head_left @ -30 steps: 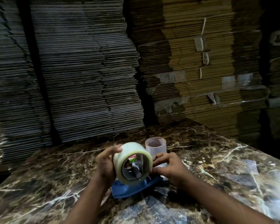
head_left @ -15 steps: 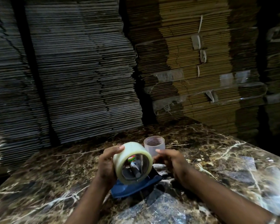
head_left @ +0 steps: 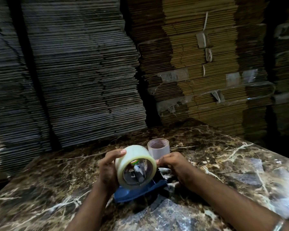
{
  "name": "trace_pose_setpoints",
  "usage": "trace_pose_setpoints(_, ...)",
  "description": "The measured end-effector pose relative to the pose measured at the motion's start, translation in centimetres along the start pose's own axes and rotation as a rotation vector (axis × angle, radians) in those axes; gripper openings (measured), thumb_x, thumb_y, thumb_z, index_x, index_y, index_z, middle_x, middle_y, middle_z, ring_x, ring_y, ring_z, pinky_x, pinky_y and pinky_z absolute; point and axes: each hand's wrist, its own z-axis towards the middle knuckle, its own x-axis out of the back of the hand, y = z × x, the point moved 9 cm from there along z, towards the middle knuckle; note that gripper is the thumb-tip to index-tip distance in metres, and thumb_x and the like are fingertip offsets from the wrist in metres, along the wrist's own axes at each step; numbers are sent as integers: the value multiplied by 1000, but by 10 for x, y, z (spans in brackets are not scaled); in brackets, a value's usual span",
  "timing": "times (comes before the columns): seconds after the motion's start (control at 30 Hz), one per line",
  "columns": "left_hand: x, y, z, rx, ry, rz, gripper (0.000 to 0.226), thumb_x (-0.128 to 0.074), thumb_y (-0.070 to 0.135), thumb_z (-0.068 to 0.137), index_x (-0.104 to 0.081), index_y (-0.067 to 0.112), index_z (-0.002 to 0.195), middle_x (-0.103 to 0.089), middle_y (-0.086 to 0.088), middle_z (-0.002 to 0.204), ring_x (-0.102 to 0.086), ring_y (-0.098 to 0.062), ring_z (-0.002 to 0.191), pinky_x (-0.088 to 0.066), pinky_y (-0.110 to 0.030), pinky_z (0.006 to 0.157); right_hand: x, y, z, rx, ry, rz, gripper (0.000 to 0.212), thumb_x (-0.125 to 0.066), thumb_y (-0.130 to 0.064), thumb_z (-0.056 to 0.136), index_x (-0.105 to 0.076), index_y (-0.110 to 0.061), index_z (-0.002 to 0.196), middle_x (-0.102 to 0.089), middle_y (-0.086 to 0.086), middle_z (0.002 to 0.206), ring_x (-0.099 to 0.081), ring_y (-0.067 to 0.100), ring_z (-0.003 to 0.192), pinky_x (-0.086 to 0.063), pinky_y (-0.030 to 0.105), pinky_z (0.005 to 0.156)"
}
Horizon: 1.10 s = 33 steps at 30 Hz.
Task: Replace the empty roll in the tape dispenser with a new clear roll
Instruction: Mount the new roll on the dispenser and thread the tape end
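Observation:
A full clear tape roll [head_left: 133, 157] sits on its side over the blue tape dispenser [head_left: 140, 190], which rests on the marble table. Through the roll's open core I see the dispenser's hub. My left hand [head_left: 108, 170] grips the roll's left side, thumb on top. My right hand [head_left: 173, 165] is at the roll's right edge with fingertips pinched together there; what they pinch is too blurred to tell. The empty roll core [head_left: 158, 148] stands upright on the table just behind the full roll.
The brown marble table [head_left: 223, 155] drops off at its right and left edges. Clear plastic film [head_left: 170, 215] lies on it near me. Tall stacks of flattened cardboard [head_left: 83, 69] rise close behind the table.
My right hand drew back from the roll half a second ago and has returned to its right edge. The left hand and roll have stayed on the dispenser.

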Motion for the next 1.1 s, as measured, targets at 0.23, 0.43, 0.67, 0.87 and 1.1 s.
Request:
trace_pose_setpoints(0.23,0,1,-2,12,15,21,68,-84,26,28,-62,2,88,-54,-18,85,-55,-35,74,-44,-36,70,1,-3,-4,-17,24,-17,19,-70,-25,64,-79,-11,72,-79,9,90,-69,22,86,-47,32,71)
trace_pose_setpoints(0.43,-14,6,-6,-50,-74,21,58,-83,29,19,-72,2,69,-65,-18,67,-63,-30,59,-53,-29,59,5,-1,-4,-48,76,62,15,-66,-18,72,-75,-11,62,-73,3,71,-61,22,65,-40,25,55)
trace_pose_setpoints(0.67,-8,7,-5,-94,22,15,33,-61,21,35,-74,6,61,-66,-16,62,-64,-31,56,-53,-30,57,2,1,-7,-138,61,148,21,-60,-21,87,-63,-16,68,-52,-13,45,-34,5,43,-22,18,41)
trace_pose_setpoints(0.87,-18,11,-11,-116,-22,10,23,-54,13,43,-73,7,56,-65,-13,55,-64,-25,50,-53,-23,49,-3,4,0,-131,-1,102,20,-72,-33,85,-73,-14,77,-69,-7,68,-51,7,56,-43,26,55)
trace_pose_setpoints(1.1,-2,9,-9,-151,63,-30,21,-60,15,36,-72,7,52,-66,-9,53,-62,-24,50,-52,-20,47,-4,13,2,-190,3,304,9,-71,-10,85,-74,-3,88,-74,9,80,-63,14,62,-43,19,45)
